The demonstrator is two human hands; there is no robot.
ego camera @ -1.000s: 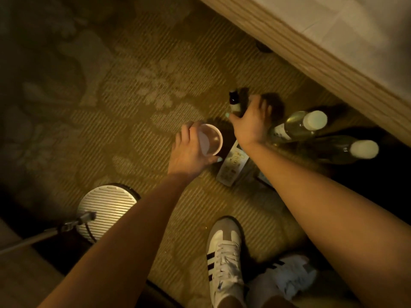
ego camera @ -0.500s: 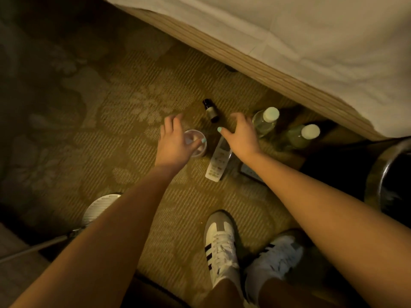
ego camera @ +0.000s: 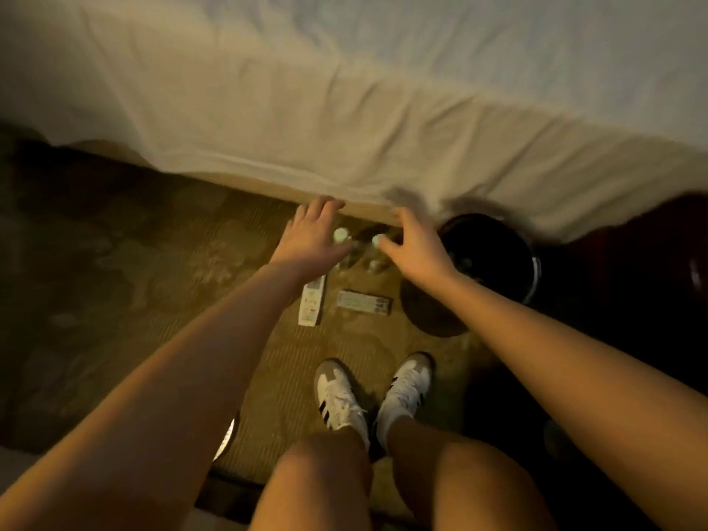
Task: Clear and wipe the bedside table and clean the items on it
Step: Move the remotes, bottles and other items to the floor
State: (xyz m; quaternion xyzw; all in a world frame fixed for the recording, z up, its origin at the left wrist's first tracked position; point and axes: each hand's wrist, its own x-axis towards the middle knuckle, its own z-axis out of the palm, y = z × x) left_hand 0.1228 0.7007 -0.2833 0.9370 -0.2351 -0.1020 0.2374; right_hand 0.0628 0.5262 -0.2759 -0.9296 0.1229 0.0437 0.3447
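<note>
Several items stand on the patterned carpet beside the bed. Two clear bottles with white caps, one (ego camera: 340, 235) and another (ego camera: 378, 239), stand between my hands. A white remote (ego camera: 312, 305) lies below my left hand, and a second, darker remote (ego camera: 364, 302) lies crosswise beside it. My left hand (ego camera: 312, 233) hangs above the floor with straight fingers and holds nothing. My right hand (ego camera: 415, 243) hovers to the right of the bottles, fingers relaxed, also holding nothing. The frame is blurred.
A white bed sheet (ego camera: 344, 109) fills the upper half, over a wooden bed frame (ego camera: 268, 185). A dark round bin (ego camera: 486, 270) stands on the right. My two white sneakers (ego camera: 377, 389) stand on the carpet (ego camera: 134, 262) below.
My left hand has let go of the small cup and both hands have lifted away from the items. The view has risen and tilted up, and the bin and more of the bed have come into sight.
</note>
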